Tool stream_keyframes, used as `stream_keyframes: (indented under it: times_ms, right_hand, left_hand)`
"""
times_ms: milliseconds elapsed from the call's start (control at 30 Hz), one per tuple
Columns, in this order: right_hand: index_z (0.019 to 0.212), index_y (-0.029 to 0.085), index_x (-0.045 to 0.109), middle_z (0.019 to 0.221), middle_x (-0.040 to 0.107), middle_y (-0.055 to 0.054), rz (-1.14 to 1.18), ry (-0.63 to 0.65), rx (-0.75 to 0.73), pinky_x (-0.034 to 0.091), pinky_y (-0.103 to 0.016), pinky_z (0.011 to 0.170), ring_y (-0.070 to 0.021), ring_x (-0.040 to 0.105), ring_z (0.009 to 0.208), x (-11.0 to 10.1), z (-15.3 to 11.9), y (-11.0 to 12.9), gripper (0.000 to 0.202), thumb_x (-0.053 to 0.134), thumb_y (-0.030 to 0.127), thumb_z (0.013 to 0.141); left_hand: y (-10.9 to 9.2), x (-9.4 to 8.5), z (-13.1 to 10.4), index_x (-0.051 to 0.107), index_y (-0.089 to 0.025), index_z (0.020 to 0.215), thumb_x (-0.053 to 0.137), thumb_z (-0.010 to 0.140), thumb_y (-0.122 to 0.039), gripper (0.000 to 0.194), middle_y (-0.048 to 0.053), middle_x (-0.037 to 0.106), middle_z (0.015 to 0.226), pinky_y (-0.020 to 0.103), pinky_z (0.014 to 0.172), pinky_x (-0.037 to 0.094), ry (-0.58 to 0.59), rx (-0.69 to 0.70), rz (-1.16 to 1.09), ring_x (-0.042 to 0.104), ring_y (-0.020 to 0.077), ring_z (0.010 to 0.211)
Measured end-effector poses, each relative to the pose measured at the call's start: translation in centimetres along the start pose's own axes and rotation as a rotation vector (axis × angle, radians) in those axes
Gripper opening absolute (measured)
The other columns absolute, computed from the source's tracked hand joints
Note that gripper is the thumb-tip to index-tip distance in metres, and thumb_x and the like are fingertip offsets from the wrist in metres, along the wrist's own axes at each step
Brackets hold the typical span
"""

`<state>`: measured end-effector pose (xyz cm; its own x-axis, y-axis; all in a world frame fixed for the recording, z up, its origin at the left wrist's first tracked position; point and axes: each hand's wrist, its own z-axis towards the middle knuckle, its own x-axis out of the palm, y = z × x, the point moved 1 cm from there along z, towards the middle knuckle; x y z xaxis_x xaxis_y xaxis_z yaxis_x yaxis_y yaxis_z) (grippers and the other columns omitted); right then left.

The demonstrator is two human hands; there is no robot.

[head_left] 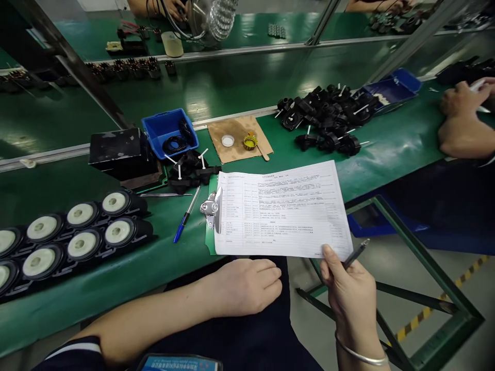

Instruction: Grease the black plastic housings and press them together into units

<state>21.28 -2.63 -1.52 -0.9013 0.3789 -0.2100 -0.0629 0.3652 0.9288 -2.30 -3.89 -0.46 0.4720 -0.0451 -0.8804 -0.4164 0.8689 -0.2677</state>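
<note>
Green bench (402, 147); right hand (352, 288) holds paper (286, 211) past edge

A head-worn camera looks forward and down from close above the wearer's forearms, across a green workbench (402, 149) toward a farther bench (247, 31), whose far edge is perhaps too blurred to read.

Light gleams along long, glossy green workbenches (232, 77)!
Smooth grey floor (390, 255) below, yellow-and-black striped tape (427, 312) running diagonally across.
</note>
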Motion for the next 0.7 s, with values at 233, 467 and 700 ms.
stream_keyframes:
  times_ms: [233, 467, 700]
  right_hand:
    - [0.060, 0.016, 0.041, 0.048, 0.038, 0.006, 0.024, -0.054, -0.086, 0.029, -0.021, 0.048, -0.0044, 0.036, 0.046, 0.3, -0.6, 1.3, 0.049, 0.079, 0.041, 0.077]
    - [0.062, 0.017, 0.041, 0.047, 0.036, 0.007, 0.116, -0.078, -0.101, 0.024, -0.021, 0.045, -0.0036, 0.034, 0.043, 0.8, -1.1, 2.5, 0.048, 0.079, 0.041, 0.078]
    - [0.061, 0.016, 0.042, 0.049, 0.038, 0.006, 0.111, -0.085, -0.133, 0.026, -0.021, 0.047, -0.0038, 0.036, 0.045, 0.9, -1.9, 3.5, 0.046, 0.077, 0.040, 0.080]
  left_hand:
    - [0.7, -0.2, 1.0, 0.063, -0.010, 0.114, 0.048, 0.097, -0.015, 0.024, 0.013, 0.066, 0.122, 0.030, 0.098, 0.054, -0.143, 0.002, 0.037, 0.060, 0.0207, 0.115]
    - [1.0, 1.1, 2.5, 0.051, -0.013, 0.130, 0.043, 0.099, -0.021, 0.033, 0.012, 0.063, 0.114, 0.027, 0.067, 0.053, -0.172, -0.125, 0.123, 0.062, 0.0152, 0.084]
    - [0.8, 1.2, 4.5, 0.045, -0.011, 0.133, 0.038, 0.100, -0.026, 0.037, 0.010, 0.059, 0.101, 0.028, 0.058, 0.047, -0.133, -0.158, 0.158, 0.058, 0.0169, 0.079]
